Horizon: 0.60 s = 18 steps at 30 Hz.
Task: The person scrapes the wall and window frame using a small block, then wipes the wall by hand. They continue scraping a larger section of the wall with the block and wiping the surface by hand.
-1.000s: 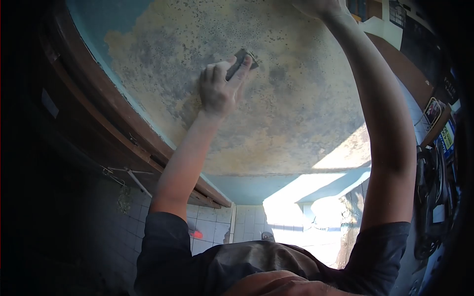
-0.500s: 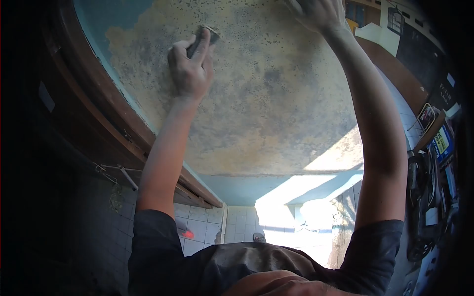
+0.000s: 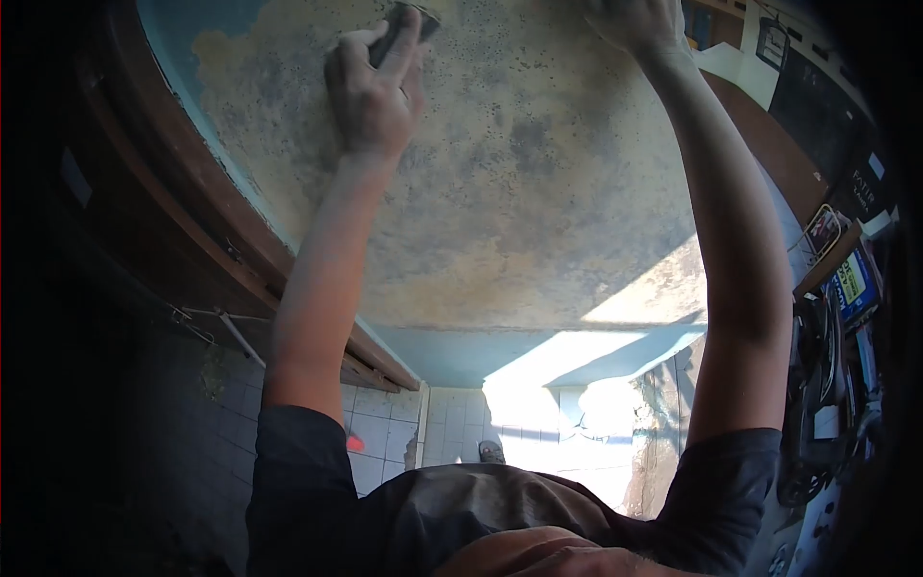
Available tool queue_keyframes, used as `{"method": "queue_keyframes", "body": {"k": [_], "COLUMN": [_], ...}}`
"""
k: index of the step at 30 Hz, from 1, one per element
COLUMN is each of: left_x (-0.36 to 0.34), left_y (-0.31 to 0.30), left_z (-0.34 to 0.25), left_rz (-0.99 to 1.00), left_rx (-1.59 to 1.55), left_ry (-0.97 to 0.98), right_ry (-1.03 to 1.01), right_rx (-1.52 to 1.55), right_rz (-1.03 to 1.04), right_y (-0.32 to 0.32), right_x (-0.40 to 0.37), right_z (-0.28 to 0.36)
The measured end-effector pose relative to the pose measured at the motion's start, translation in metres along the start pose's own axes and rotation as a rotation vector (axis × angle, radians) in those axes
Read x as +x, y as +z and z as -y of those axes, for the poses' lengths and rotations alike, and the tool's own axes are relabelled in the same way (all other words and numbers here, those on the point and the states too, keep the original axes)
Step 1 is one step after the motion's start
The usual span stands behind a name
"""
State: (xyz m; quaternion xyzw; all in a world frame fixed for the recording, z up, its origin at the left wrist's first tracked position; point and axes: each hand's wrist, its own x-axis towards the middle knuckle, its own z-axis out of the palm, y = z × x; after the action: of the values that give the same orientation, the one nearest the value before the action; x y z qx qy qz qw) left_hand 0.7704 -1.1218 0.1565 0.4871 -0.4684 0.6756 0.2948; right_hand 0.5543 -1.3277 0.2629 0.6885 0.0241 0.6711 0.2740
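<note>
My left hand (image 3: pixel 373 101) is closed around a dark scraper-like hand tool (image 3: pixel 396 34) with a pale front edge; the index finger lies along its back. The tool is held up against the wall (image 3: pixel 510 183), whose patchy tan and grey surface is pitted with small dark spots. At the top right, my right hand (image 3: pixel 639 27) reaches up to the same wall with its thumb side stretched out. Its fingertips are cut off by the frame, and I see nothing held in it.
Blue paint (image 3: pixel 433 356) borders the bare patch below and at the upper left. A brown wooden frame (image 3: pixel 207 173) runs along the left. At right stand a motorbike (image 3: pixel 817 394) and a blue box (image 3: pixel 853 288). Sunlight falls on the tiled floor (image 3: pixel 457 418).
My left hand and the tool have moved a little upward along the wall. The right hand has shifted slightly right, and the whole view has tilted a little.
</note>
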Motion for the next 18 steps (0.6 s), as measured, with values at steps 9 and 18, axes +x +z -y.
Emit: {"method": "queue_keyframes", "body": {"k": [9,18], "left_x": [-0.069,0.067], "left_y": [0.014,0.053], "left_z": [-0.143,-0.080], "left_rz": [0.227,-0.103], "left_rx": [-0.054,-0.054], "left_ry": [0.214,-0.116], "right_ry": [-0.019,0.066], "right_rx": [0.034,0.139], "right_rz": [0.094,0.049], "right_y": [0.001,-0.015], "right_x": [0.002,-0.024], "right_z": [-0.018,-0.045]}}
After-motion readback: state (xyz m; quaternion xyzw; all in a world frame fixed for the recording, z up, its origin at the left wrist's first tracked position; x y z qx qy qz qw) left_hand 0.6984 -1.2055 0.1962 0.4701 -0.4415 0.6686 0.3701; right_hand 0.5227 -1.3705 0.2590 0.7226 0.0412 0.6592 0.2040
